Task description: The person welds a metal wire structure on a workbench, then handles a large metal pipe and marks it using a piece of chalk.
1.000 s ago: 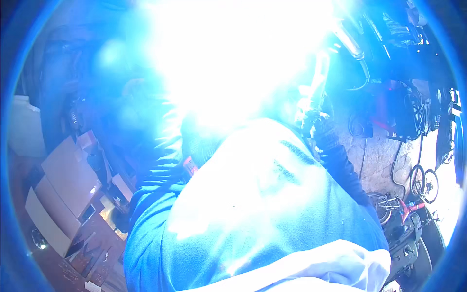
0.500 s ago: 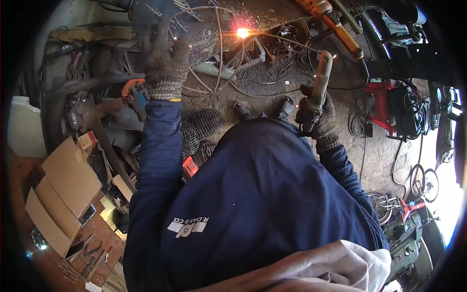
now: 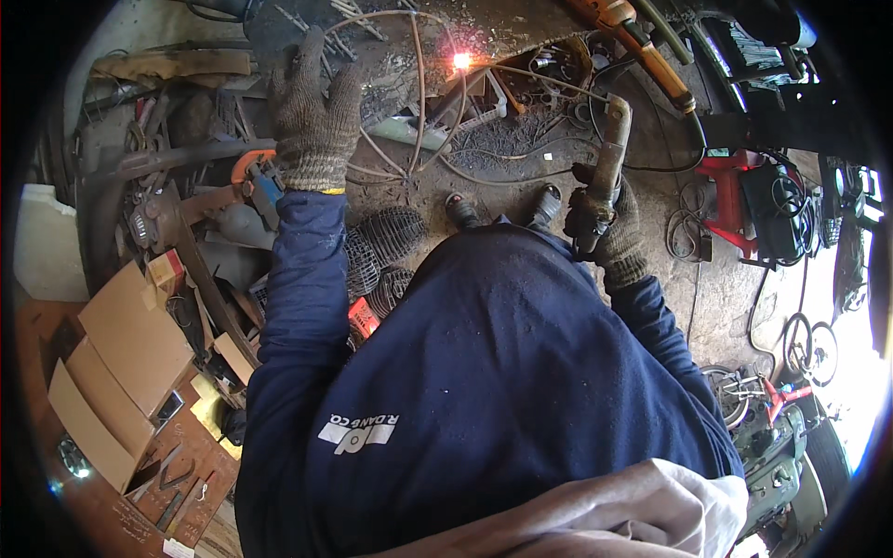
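My right hand (image 3: 619, 228), in a dirty knit glove, is closed around a welding electrode holder (image 3: 614, 144). A thin welding rod (image 3: 549, 78) runs leftward from the holder's tip to a bright glow (image 3: 461, 60) on a round frame of bent metal rod (image 3: 420, 88). At the frame's left side is my left hand (image 3: 318, 121), gloved alike, its fingers stretched and apart. Dark haze blurs the fingertips, so whether they touch a rod is unclear. Several thin rods (image 3: 358, 19) lie just beyond that hand.
An orange-bodied power tool (image 3: 642, 46) lies at the far right. Cables (image 3: 688, 223) cross the floor by a red stand (image 3: 730, 205). Black wire cages (image 3: 391, 232) sit left of my feet. Cardboard (image 3: 139, 344) and scrap fill the left; a bicycle (image 3: 735, 395) is at right.
The glow is smaller and has shifted slightly left. The electrode holder has dipped and tilted a little with my right hand. My left hand stays almost where it was.
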Demonstrator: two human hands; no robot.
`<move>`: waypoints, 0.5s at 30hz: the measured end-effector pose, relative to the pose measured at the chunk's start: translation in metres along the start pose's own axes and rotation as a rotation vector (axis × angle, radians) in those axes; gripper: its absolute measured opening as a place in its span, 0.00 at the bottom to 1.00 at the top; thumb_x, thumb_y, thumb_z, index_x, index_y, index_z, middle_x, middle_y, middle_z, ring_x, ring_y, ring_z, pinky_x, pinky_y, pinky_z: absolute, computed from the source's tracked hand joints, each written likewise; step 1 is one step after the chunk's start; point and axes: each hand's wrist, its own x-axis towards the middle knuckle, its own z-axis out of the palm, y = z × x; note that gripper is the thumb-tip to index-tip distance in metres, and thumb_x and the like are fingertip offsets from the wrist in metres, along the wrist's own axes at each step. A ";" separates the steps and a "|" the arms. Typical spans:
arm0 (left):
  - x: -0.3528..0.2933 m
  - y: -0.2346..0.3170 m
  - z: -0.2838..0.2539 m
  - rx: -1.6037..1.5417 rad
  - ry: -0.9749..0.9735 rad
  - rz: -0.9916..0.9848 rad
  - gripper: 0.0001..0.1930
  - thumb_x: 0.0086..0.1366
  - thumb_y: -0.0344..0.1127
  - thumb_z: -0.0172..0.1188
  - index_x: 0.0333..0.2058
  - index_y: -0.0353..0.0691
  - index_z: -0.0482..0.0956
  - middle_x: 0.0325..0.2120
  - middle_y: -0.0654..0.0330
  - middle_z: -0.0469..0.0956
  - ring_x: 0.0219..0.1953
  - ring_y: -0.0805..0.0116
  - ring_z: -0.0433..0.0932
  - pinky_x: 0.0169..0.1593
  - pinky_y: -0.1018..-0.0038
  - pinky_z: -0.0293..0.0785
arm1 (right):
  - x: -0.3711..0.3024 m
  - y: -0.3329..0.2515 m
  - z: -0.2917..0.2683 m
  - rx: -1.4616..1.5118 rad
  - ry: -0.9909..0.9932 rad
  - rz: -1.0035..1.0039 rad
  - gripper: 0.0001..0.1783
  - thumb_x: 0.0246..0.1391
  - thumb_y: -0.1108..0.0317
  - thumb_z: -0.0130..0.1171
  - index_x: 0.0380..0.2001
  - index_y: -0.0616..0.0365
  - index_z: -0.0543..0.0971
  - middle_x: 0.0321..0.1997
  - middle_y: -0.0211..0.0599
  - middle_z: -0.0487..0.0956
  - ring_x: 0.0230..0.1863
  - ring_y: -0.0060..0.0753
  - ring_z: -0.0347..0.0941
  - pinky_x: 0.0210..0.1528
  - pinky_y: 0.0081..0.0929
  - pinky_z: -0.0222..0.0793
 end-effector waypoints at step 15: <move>0.002 0.006 -0.009 0.114 -0.007 -0.018 0.30 0.62 0.47 0.68 0.60 0.40 0.76 0.50 0.45 0.78 0.51 0.43 0.76 0.56 0.54 0.74 | -0.001 0.001 0.007 0.178 -0.225 -0.141 0.21 0.73 0.55 0.46 0.58 0.59 0.71 0.32 0.39 0.76 0.27 0.29 0.74 0.26 0.26 0.72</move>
